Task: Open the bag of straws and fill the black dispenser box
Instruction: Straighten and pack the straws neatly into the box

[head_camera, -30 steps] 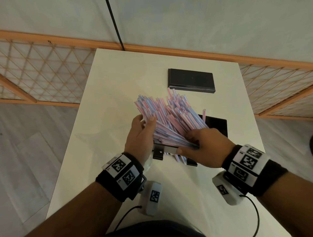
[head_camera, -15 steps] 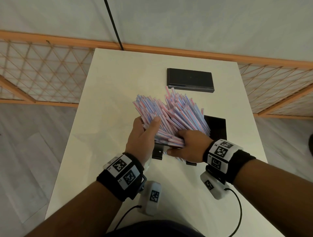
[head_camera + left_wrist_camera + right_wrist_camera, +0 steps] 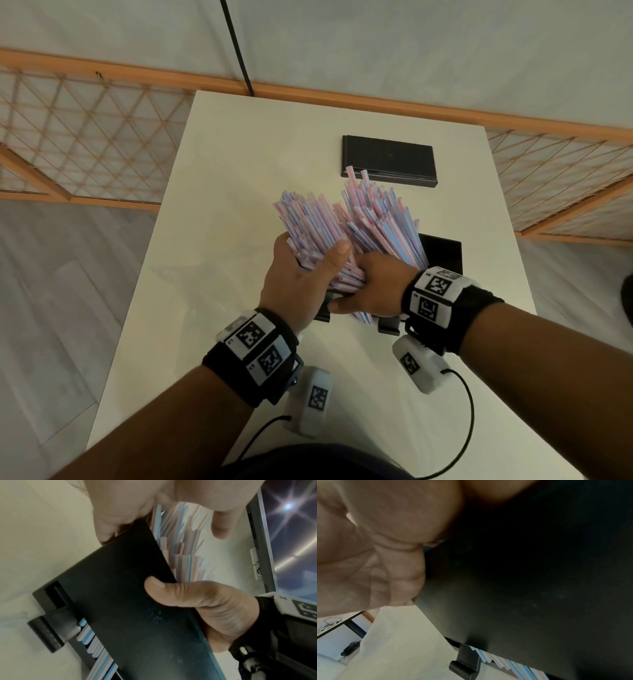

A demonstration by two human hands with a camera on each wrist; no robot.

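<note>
A thick bundle of pink-and-blue wrapped straws [image 3: 352,233] stands tilted in the open black dispenser box [image 3: 443,255], fanned out towards the far side. My left hand [image 3: 301,274] grips the left part of the bundle, thumb over the top. My right hand [image 3: 376,284] lies over the straws' lower ends with its fingers hidden among them. In the left wrist view its thumb [image 3: 171,592] presses on the box's front wall [image 3: 128,615]. A few straws [image 3: 96,645] show in the slot at the box's foot, seen also as straws [image 3: 513,665] in the right wrist view.
The box's flat black lid [image 3: 388,161] lies on the white table [image 3: 222,205] at the far side. An orange lattice rail [image 3: 85,137] runs behind and beside the table. Cables trail from both wrist cameras near the table's front edge.
My right hand has slid left and down onto the straws' lower ends, its thumb now on the box front. The bundle stands steeper and has split into two fans.
</note>
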